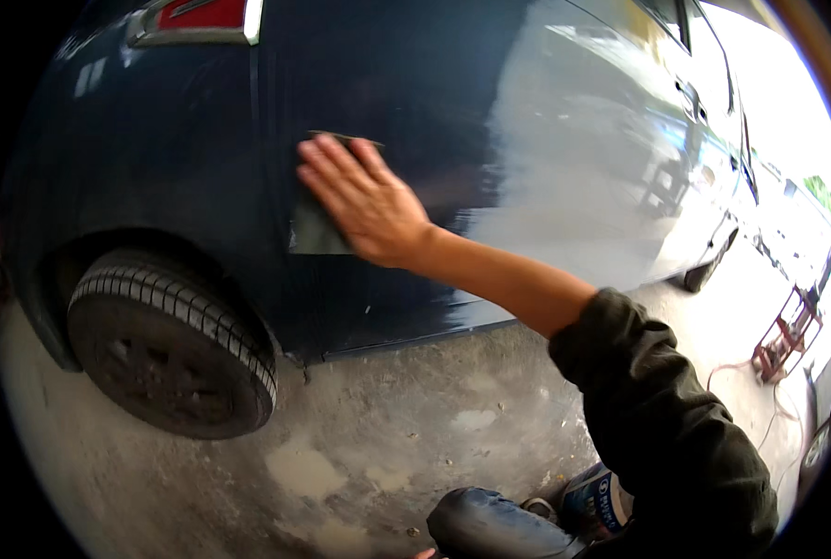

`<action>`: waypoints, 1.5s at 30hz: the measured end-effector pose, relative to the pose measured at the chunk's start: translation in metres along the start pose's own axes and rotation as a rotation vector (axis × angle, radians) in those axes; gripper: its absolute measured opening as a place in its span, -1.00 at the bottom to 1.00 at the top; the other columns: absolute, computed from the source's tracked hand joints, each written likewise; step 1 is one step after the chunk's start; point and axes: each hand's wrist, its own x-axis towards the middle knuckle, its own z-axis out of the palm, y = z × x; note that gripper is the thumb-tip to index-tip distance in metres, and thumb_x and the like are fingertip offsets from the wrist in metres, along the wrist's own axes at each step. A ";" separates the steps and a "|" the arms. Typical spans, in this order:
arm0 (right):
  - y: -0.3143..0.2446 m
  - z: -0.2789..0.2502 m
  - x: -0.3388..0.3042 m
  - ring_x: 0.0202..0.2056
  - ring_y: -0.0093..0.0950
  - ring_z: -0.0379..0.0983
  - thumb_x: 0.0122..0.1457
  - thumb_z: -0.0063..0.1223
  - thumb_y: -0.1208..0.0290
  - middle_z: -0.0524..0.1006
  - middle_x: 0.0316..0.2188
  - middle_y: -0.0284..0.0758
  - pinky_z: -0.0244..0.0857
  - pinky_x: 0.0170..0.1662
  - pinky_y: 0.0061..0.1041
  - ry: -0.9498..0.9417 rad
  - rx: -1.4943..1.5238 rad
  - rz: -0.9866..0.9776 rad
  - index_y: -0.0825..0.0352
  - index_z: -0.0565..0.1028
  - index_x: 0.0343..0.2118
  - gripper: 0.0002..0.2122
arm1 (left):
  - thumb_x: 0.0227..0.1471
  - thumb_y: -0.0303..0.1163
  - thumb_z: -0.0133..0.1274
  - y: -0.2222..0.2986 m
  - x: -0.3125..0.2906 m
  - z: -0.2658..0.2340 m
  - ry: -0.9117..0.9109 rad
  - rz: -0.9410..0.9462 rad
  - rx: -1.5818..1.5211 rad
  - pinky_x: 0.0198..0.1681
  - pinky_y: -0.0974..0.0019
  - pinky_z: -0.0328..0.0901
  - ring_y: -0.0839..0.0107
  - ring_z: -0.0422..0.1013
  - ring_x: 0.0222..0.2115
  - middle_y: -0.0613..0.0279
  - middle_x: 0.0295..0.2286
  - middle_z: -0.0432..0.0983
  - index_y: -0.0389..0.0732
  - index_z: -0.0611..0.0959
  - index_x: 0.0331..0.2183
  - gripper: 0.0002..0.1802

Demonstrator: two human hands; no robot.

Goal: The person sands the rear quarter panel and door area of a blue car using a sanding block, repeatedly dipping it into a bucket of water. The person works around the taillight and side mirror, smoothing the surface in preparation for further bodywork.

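My right hand [364, 200] lies flat on the side of a dark blue car door [387, 84], its fingers stretched out and pressed together. Under the palm is a thin sheet of what looks like sandpaper [317, 231]. Its grey-green lower corner and a brownish top edge show around the hand, which covers the rest. To the right of the hand, the dark paint gives way to a pale grey coat [564, 168] with a ragged border. Of my left hand, at most a skin-coloured sliver [425, 553] shows at the lower edge; its fingers cannot be made out.
Left of the door are the rear wheel [173, 345] and a red tail light [201, 17]. A bucket [597, 503] stands by my bent knee [499, 524]. A red metal stand [788, 335] with a hose is at the far right on the stained concrete floor [387, 419].
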 end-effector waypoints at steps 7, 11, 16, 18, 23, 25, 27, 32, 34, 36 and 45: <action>0.032 0.048 -0.129 0.48 -0.36 -0.30 0.23 -0.20 0.30 -0.15 0.48 -0.27 -0.41 0.48 -0.16 -0.099 -0.023 0.015 0.29 0.01 0.42 -0.33 | 0.16 -0.06 0.16 -0.017 0.001 0.010 0.046 -0.015 0.011 -0.35 0.12 0.44 0.14 0.57 -0.44 0.17 -0.48 0.64 -0.04 0.70 -0.16 -0.68; 0.067 -0.007 -0.038 0.46 -0.11 -0.21 0.19 -0.22 0.31 -0.04 0.43 0.01 -0.34 0.45 -0.04 0.072 -0.067 0.235 0.49 0.11 0.35 -0.35 | 0.16 -0.06 0.16 -0.019 0.009 -0.004 -0.009 -0.125 -0.071 -0.31 0.11 0.44 0.12 0.58 -0.41 0.14 -0.45 0.66 -0.05 0.70 -0.16 -0.67; 0.139 -0.044 0.087 0.42 -0.10 -0.09 0.14 -0.11 0.27 0.06 0.39 0.01 -0.22 0.41 -0.03 0.580 0.035 0.375 0.53 0.15 0.32 -0.31 | 0.16 -0.01 0.13 -0.017 0.022 -0.008 -0.027 -0.177 -0.112 -0.24 0.07 0.44 0.07 0.59 -0.34 0.13 -0.40 0.67 -0.06 0.69 -0.17 -0.64; 0.105 -0.039 0.068 0.42 -0.12 -0.10 0.21 -0.17 0.28 0.05 0.39 -0.01 -0.23 0.41 -0.03 0.420 -0.023 0.326 0.50 0.15 0.32 -0.36 | 0.18 0.04 0.09 -0.022 0.023 -0.008 -0.046 -0.226 -0.070 -0.21 0.04 0.43 0.04 0.58 -0.31 0.11 -0.37 0.67 -0.07 0.70 -0.19 -0.60; 0.034 0.007 -0.025 0.48 -0.35 -0.37 0.29 -0.26 0.22 -0.20 0.48 -0.26 -0.49 0.49 -0.18 -0.126 -0.003 -0.144 0.25 -0.05 0.44 -0.34 | 0.20 0.13 0.00 -0.033 0.029 0.005 -0.089 -0.187 0.061 -0.20 -0.05 0.40 -0.08 0.54 -0.30 0.03 -0.35 0.65 -0.12 0.71 -0.32 -0.50; 0.045 -0.009 0.002 0.48 -0.36 -0.38 0.27 -0.20 0.23 -0.21 0.48 -0.26 -0.48 0.49 -0.21 -0.124 0.023 -0.126 0.27 -0.07 0.44 -0.31 | 0.19 0.12 0.01 -0.035 0.029 0.004 -0.081 -0.187 0.071 -0.22 -0.07 0.39 -0.10 0.53 -0.32 0.01 -0.38 0.64 -0.14 0.71 -0.36 -0.49; 0.053 -0.026 0.049 0.48 -0.34 -0.34 0.25 -0.19 0.25 -0.17 0.48 -0.24 -0.44 0.48 -0.20 0.040 -0.065 -0.022 0.31 -0.02 0.42 -0.31 | 0.19 0.11 0.03 -0.036 0.031 0.006 -0.086 -0.205 0.057 -0.24 -0.09 0.38 -0.11 0.52 -0.34 -0.01 -0.41 0.63 -0.17 0.70 -0.40 -0.49; 0.028 -0.032 0.086 0.48 -0.31 -0.30 0.23 -0.19 0.30 -0.12 0.47 -0.20 -0.42 0.48 -0.16 0.167 0.121 0.049 0.34 0.03 0.41 -0.33 | 0.17 0.06 0.08 -0.038 0.020 -0.002 -0.056 -0.200 0.037 -0.29 -0.11 0.36 -0.11 0.51 -0.37 0.01 -0.47 0.61 -0.20 0.66 -0.47 -0.51; 0.014 -0.018 0.055 0.48 -0.29 -0.31 0.23 -0.17 0.30 -0.13 0.47 -0.18 -0.43 0.47 -0.14 0.083 0.105 -0.025 0.36 0.02 0.41 -0.32 | 0.15 0.03 0.11 -0.026 0.009 -0.005 0.006 -0.156 -0.008 -0.30 -0.10 0.37 -0.09 0.50 -0.39 0.03 -0.49 0.58 -0.17 0.67 -0.47 -0.56; -0.012 0.001 0.005 0.48 -0.27 -0.36 0.24 -0.17 0.31 -0.16 0.47 -0.18 -0.44 0.47 -0.12 -0.050 0.048 -0.150 0.35 0.00 0.41 -0.32 | 0.15 0.03 0.12 -0.010 -0.001 -0.017 -0.022 -0.194 -0.108 -0.29 -0.09 0.38 -0.08 0.50 -0.40 0.04 -0.49 0.57 -0.16 0.67 -0.44 -0.58; -0.090 -0.079 -0.015 -0.17 -0.01 0.56 0.37 -0.12 0.15 0.61 -0.22 0.03 0.43 -0.14 -0.06 -0.640 1.271 0.337 0.49 0.34 0.13 -0.53 | 0.19 -0.19 0.14 0.025 0.113 -0.159 0.408 0.441 0.140 0.22 -0.08 0.18 -0.06 0.28 0.19 -0.21 0.17 0.31 -0.29 0.33 0.24 -0.31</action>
